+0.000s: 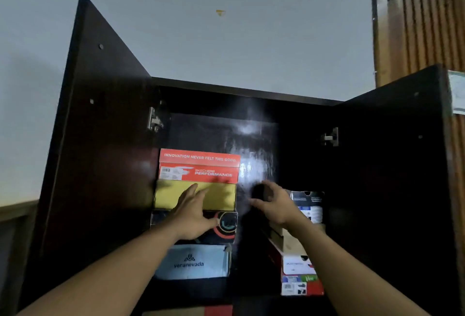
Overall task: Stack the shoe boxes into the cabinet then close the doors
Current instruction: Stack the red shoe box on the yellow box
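Both doors of the dark wooden cabinet [251,96] stand wide open, the left door [100,139] and the right door [392,164] swung out to either side.

The left hand [195,212] lies flat against the left stack of shoe boxes, its fingers [198,193] straight and close together, pinching nothing. The fingertips rest on the front of the yellow box [221,196], while the palm and thumb cover the black box with the circular logo [227,224] just beneath it. Directly above the fingertips sits the red Skechers Performance box [201,168], topping the stack. Below the palm, under the wrist, is the pale blue veranevada box [193,263].

The right hand [273,205] is raised in the gap between the two stacks, fingers [264,188] loosely curled and slightly spread, thumb apart, gripping nothing; whether the tips touch the cabinet's glossy back panel cannot be told. Just right of these fingers stands a dark box with a white label [309,206], the top of the right stack. Under the right wrist is a tan cardboard box [292,242], then a white box [298,265], and lowest a red, white and green box [302,285].
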{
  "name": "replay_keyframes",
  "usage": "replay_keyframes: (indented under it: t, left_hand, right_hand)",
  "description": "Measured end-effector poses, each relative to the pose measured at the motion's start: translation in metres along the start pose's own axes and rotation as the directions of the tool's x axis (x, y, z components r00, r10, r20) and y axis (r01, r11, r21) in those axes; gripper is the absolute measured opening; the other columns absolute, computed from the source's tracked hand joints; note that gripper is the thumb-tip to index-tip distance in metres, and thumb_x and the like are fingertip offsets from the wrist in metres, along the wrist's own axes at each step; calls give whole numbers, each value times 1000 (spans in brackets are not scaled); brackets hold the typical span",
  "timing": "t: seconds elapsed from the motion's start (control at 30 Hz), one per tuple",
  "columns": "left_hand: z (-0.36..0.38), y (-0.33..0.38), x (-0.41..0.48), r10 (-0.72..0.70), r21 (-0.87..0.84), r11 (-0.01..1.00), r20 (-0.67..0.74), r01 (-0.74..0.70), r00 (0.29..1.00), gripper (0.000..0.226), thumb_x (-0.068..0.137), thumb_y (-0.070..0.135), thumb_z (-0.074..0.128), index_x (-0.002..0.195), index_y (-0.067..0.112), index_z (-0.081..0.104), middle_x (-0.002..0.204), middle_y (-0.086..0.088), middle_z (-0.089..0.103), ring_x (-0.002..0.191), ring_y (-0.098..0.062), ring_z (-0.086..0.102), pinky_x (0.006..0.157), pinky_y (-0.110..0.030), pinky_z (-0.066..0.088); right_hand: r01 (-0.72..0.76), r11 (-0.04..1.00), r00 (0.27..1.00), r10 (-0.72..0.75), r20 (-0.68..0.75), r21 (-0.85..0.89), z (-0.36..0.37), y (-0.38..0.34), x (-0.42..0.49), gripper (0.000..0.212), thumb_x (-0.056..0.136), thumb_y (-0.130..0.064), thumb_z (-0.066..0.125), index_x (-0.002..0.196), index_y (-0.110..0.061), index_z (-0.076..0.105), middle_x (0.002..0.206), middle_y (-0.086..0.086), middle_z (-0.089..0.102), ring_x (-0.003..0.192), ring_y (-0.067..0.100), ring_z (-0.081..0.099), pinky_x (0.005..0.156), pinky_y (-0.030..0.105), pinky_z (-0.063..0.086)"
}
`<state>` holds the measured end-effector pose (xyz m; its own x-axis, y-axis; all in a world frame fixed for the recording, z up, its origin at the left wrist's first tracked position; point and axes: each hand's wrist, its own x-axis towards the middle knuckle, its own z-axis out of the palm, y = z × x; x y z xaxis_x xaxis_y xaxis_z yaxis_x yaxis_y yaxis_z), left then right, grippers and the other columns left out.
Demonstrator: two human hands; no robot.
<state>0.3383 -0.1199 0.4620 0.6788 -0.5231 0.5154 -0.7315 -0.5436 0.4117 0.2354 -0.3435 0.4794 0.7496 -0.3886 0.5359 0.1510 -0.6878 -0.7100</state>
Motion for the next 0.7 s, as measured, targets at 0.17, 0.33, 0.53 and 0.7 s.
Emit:
replay_keyframes:
  t: [0.17,0.33,0.53,0.7]
  left_hand:
    - [54,45,-43,78,-34,997,83,-75,994,100,79,50,72,158,23,18,166,1,-1,153,-19,4,123,-40,19]
    - [124,92,-93,132,-156,983,249,-95,959,98,80,48,75,157,18,21,166,-8,6,153,-22,8,122,-31,16]
    - [234,160,-152,277,-335,934,458,-125,845,99,77,50,78,155,16,28,163,-11,15,151,-26,19,122,-35,22]
    - [295,242,-216,508,-499,840,588,-211,629,99,83,52,74,157,16,20,165,-8,6,151,-26,17,119,-35,24]
  right_hand:
    - [-62,993,998,63,7,-100,-34,-6,-96,70,90,-20,72,150,-14,36,140,2,48,99,5,54,71,4,44]
    - [-227,966,967,209,-144,-125,-58,45,-195,59,90,-19,72,144,-15,47,135,-1,54,112,10,56,86,17,49]
    - [-546,819,814,471,-340,-173,-111,100,-331,60,88,-34,72,142,-26,47,138,4,58,113,21,65,95,39,55]
    - [-756,623,611,562,-557,-201,-175,109,-411,64,93,-36,68,149,-20,41,151,6,44,126,27,54,87,34,47]
